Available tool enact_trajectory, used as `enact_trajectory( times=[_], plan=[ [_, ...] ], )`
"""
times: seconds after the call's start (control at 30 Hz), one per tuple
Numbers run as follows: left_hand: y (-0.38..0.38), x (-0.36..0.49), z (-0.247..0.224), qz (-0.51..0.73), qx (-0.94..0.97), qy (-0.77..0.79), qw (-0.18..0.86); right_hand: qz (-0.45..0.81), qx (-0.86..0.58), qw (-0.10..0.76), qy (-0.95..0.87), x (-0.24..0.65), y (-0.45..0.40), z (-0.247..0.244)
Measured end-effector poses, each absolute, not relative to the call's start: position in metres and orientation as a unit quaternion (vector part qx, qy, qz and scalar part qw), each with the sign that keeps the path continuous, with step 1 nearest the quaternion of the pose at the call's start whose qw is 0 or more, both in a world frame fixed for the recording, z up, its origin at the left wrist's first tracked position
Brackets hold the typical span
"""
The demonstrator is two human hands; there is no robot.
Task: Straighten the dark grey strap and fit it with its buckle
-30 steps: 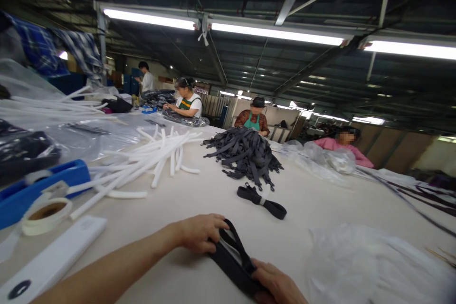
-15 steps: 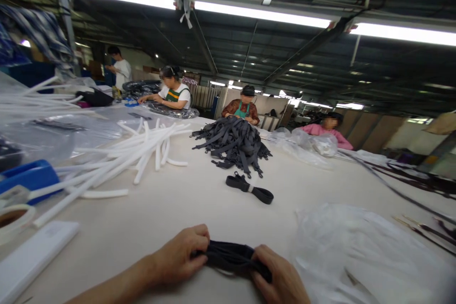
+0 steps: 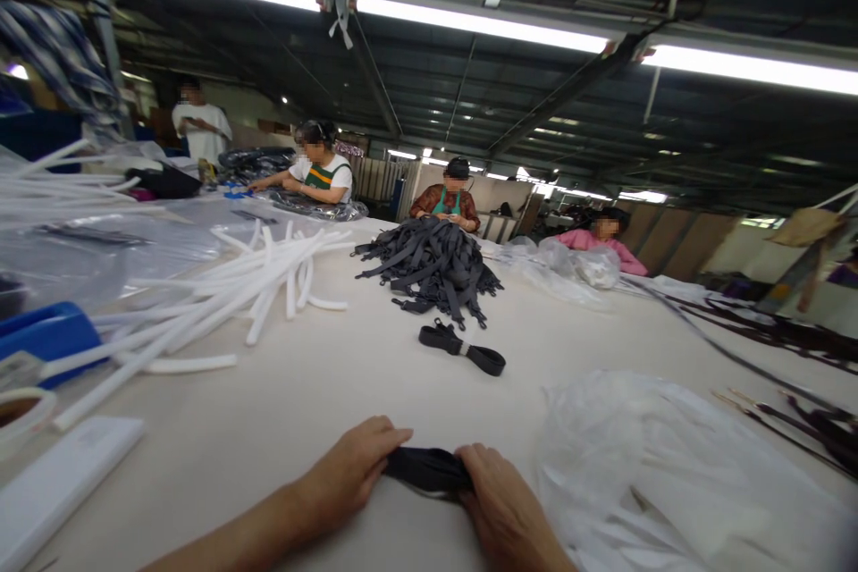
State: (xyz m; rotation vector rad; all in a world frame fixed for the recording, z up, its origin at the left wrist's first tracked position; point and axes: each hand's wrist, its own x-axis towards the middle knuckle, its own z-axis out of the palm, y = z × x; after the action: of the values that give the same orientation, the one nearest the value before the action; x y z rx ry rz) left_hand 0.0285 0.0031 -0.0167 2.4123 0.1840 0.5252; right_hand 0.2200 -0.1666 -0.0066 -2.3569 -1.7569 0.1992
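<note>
Low in the middle of the head view, a folded black strap (image 3: 429,472) is stretched between my two hands, just over the white tabletop (image 3: 322,393). My left hand (image 3: 358,469) is closed on its left end, thumb and fingers pressed together. Around the right end, my right hand (image 3: 492,492) is closed too, with its back toward me. Both strap ends are hidden inside the hands. Beyond them lies a bundled black strap (image 3: 462,349) with a pale band round its middle. Farther back rises a heap of loose black straps (image 3: 435,264) with dark hooks.
White foam tubes (image 3: 221,295) spread over the left, near a blue holder (image 3: 50,340), a tape roll (image 3: 27,416) and a white box (image 3: 67,483). Crumpled clear plastic (image 3: 643,465) lies at right, with dark cords (image 3: 791,429) beyond. Several co-workers sit or stand across the table.
My hands have come slightly closer together on the strap, with the left fingers now extended along its top. The whole view has shifted a little. The standing co-worker has turned.
</note>
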Motion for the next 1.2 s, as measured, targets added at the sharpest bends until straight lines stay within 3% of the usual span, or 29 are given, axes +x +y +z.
enact_trajectory(
  times=[0.1,0.27,0.47,0.6,0.8,1.0,1.13,1.2],
  plan=[
    [0.0,0.028,-0.014,0.159,0.955,0.059,0.244,-0.04,-0.82,0.024,-0.57,0.208,-0.163,-0.008],
    [0.002,0.024,-0.01,0.173,0.964,0.071,0.19,-0.13,-0.751,0.041,-0.645,0.211,-0.163,-0.025],
    [0.007,0.023,-0.009,0.173,0.964,0.082,0.186,-0.183,-0.727,0.076,-0.658,0.225,-0.165,-0.036],
    [0.007,0.028,0.0,0.117,0.976,0.112,0.144,-0.206,-0.731,0.049,-0.649,0.221,-0.158,-0.037],
    [-0.019,0.043,0.031,0.072,0.993,0.071,0.068,-0.21,-0.706,0.017,-0.676,0.213,-0.157,0.006],
    [-0.038,0.055,0.042,0.064,0.965,0.127,0.22,-0.067,-0.737,-0.026,-0.672,0.202,-0.165,0.076],
    [-0.041,0.047,0.044,0.0,0.858,0.109,0.502,0.104,-0.747,0.155,-0.639,0.218,-0.179,0.109],
    [-0.041,0.044,0.042,-0.037,0.772,0.123,0.622,0.122,-0.757,0.234,-0.597,0.234,-0.191,0.124]
  ],
)
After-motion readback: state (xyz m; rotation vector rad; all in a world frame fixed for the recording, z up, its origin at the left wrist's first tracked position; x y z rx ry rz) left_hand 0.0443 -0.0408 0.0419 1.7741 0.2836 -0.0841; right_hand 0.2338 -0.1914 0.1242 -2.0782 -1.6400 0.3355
